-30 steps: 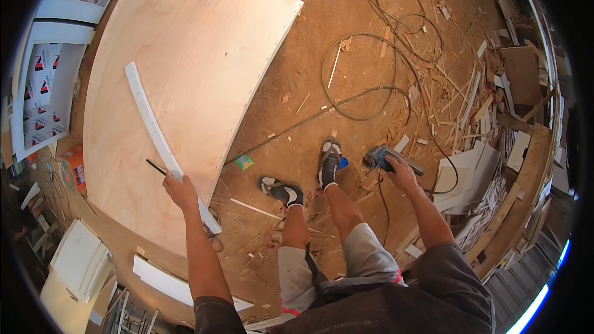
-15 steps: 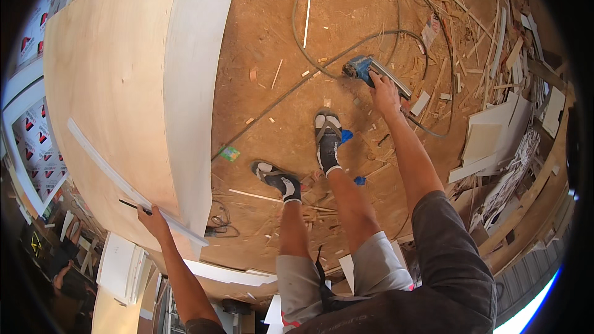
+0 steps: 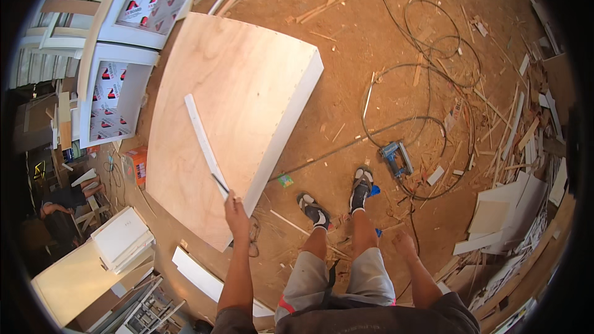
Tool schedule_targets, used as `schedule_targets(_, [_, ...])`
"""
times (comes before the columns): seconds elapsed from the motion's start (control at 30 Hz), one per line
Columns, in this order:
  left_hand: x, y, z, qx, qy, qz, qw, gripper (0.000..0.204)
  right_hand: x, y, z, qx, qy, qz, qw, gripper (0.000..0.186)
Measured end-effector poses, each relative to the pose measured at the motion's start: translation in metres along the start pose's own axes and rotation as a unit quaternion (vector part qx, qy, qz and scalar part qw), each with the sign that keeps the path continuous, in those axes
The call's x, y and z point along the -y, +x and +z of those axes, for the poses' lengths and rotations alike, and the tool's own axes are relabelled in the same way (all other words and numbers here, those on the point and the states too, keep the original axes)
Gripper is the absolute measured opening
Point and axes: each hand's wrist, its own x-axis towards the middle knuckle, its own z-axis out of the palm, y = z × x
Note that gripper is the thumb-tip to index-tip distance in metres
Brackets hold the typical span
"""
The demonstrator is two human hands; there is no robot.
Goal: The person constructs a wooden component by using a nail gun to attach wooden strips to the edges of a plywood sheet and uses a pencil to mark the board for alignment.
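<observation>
My left hand is closed around a thin dark pencil-like stick, its tip pointing away from me. The stick crosses the near end of a long white strip that lies on a large box-shaped wooden panel. Whether my fingers also grip the strip is hard to see. My right hand hangs low beside my right knee with nothing in it, its fingers loosely extended. Ahead of it, a blue nail gun rests on the dirt floor.
A dark hose loops over the floor. Wood offcuts and boards are piled at right. White-framed cabinets and an orange box stand left. Another person is at far left. White boards and a metal ladder-like frame lie lower left.
My right hand has let go of the nail gun and drawn back toward my leg. The view has shifted, showing more of the panel. My left hand still holds the dark stick by the strip.
</observation>
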Motion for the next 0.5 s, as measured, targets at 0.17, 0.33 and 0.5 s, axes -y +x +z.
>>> schedule_targets(0.17, [-0.157, -0.15, -0.017, 0.312, -0.293, 0.013, 0.904, 0.029, 0.201, -0.108, -0.079, 0.086, 0.364, -0.124, 0.919, 0.037])
schedule_targets(0.33, [-0.25, -0.199, -0.119, 0.509, -0.308, 0.051, 0.803, 0.03, 0.39, -0.25, -0.177, 0.147, 0.454, -0.232, 0.848, 0.049])
schedule_targets(0.5, [-0.31, -0.197, -0.215, 0.296, -0.245, 0.376, 0.843, 0.035, 0.445, -0.278, -0.208, 0.066, 0.572, -0.33, 0.748, 0.041])
